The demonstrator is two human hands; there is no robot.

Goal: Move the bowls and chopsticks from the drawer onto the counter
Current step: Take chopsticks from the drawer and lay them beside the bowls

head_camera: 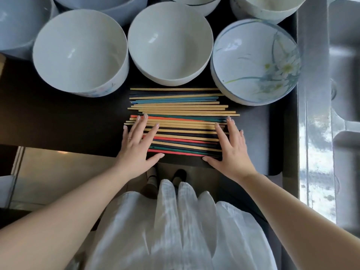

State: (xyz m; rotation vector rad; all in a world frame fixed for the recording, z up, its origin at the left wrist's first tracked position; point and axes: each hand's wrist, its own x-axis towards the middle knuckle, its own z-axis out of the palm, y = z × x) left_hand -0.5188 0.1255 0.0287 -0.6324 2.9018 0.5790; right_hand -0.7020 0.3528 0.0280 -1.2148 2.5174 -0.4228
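Note:
Several chopsticks [181, 121], tan, red, teal and dark, lie side by side in a flat row on the dark drawer floor [58, 121]. My left hand [136, 145] rests flat on their left ends with fingers spread. My right hand [229, 147] rests flat on their right ends, fingers spread too. Neither hand is closed around them. Behind the chopsticks stand white bowls: one at the left [79, 53], one in the middle [169, 43], and a flower-painted bowl [255, 61] at the right. More bowls are cut off by the top edge.
A grey counter strip [313, 94] runs along the drawer's right side, with a steel sink [346, 65] beyond it. My white skirt [175, 230] and feet lie below the drawer's front edge. Bare drawer floor lies left of the chopsticks.

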